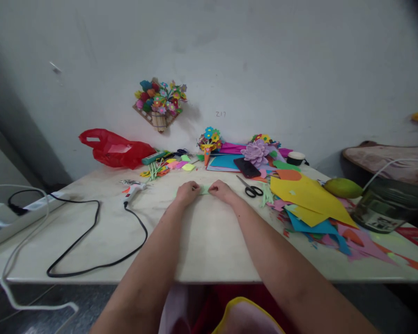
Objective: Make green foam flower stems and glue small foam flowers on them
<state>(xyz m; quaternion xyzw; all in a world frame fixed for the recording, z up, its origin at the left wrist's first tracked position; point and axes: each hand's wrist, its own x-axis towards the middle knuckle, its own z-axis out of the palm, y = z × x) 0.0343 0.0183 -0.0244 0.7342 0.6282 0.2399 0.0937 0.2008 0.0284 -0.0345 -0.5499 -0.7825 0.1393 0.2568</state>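
Between my hands, low over the middle of the table, is a small pale green strip (204,189), perhaps paper or foam. My left hand (188,193) pinches its left end with curled fingers. At the other end, my right hand (221,190) grips it between thumb and fingers. Part of the strip is hidden behind the fingers. Black-handled scissors (253,190) lie right of my right hand, blades pointing away to the left. To the left of my left hand rests a white glue gun (133,189) with an orange part and a black cord.
Coloured sheets and scraps (310,197) are heaped on the right, beside a green fruit (343,188) and a glass jar (386,208). A phone (247,168) lies at the back. A red plastic bag (114,148) is back left; the black cord (98,213) loops across the left side.
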